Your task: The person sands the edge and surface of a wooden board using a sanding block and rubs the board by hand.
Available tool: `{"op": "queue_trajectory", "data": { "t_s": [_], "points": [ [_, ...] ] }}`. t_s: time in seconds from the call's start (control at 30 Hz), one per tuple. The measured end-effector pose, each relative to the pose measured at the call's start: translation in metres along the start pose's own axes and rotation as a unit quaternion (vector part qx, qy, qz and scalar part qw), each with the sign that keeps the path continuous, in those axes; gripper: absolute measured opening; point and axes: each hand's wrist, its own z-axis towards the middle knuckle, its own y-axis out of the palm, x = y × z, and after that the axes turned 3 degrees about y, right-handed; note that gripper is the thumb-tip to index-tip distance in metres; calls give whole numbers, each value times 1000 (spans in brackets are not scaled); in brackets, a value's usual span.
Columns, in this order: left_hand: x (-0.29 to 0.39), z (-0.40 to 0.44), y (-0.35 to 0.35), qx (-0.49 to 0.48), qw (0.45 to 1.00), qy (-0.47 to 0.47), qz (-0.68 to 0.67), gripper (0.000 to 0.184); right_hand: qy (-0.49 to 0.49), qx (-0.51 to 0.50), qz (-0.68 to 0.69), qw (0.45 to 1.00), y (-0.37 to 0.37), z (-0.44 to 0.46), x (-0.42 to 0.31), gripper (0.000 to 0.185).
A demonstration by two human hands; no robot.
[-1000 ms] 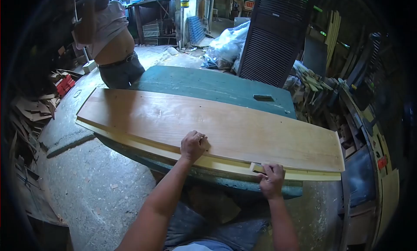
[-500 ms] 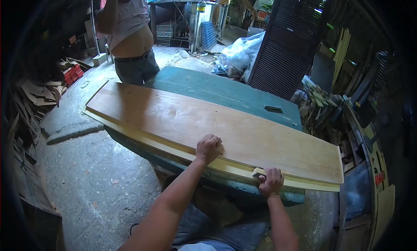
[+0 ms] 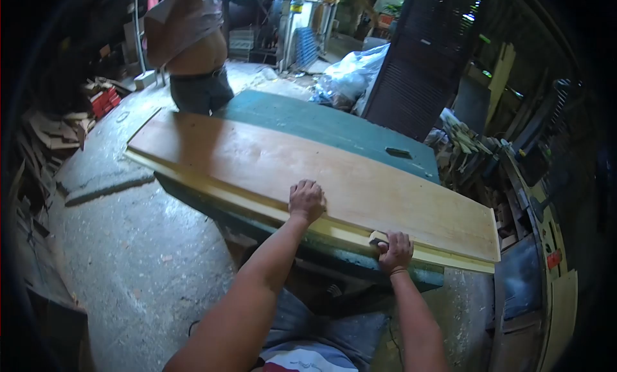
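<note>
A long, pale wooden panel lies flat on a green-topped workbench, with a lighter yellowish wooden strip along its near edge. My left hand rests on the panel close to that edge, fingers curled; whatever may be under them is hidden. Farther right, my right hand grips a small wooden block with a dark side, over the strip. Part of the block is covered by the fingers and thumb.
Another person stands beyond the bench's far left end. A dark louvered door leans behind the bench, beside clear plastic bags. A small dark piece lies on the green top. Scrap wood is piled at right.
The whole scene has shifted slightly up and left as the view tilts. My hands keep nearly the same places on the panel and strip. The other person's raised arm has come down.
</note>
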Motion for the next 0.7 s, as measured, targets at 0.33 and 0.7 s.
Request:
{"op": "queue_trajectory", "data": {
  "t_s": [0.33,0.7],
  "points": [
    [-2,0,3,36,999,34,2,28,-19,27,3,999,1,-1,0,44],
    [2,-1,-6,-129,990,54,11,57,-14,16,10,1000,-2,-1,0,55]
  ]
}}
